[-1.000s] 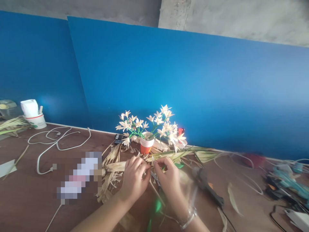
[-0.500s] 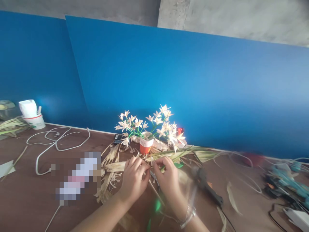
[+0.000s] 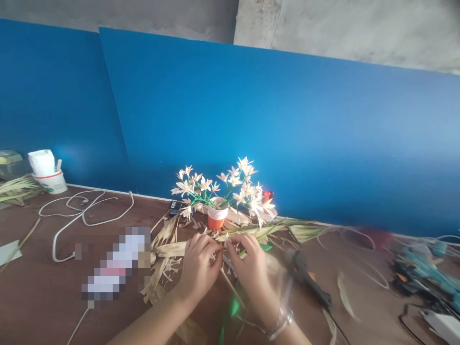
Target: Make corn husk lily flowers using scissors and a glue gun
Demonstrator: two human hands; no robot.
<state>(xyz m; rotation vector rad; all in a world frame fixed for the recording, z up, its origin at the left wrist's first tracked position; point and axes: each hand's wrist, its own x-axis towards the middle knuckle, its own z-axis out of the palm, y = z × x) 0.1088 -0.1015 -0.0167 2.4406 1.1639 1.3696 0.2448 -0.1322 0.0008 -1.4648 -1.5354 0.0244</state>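
My left hand and my right hand meet in front of the cup, thumbs and fingertips pinched close together. Between them shows a small pale piece of dry husk, nearest the right fingertips. What the left fingers pinch is largely hidden. Just behind the hands stands an orange-and-white paper cup holding cream flowers on green stems. Dry husk strips lie under and beside my left hand. A thin pale stick runs below the fingers, close to a greyish metal tool, partly covered.
A black glue gun with a cord lies right of my right wrist. White cables and a white tub sit at the left. Long green-yellow leaves lie behind. A cluttered teal-and-black heap is far right, and a blue panel rises behind.
Both hands stay nearly in place, with only slight finger movement around the pale piece. The whole view has shifted slightly.
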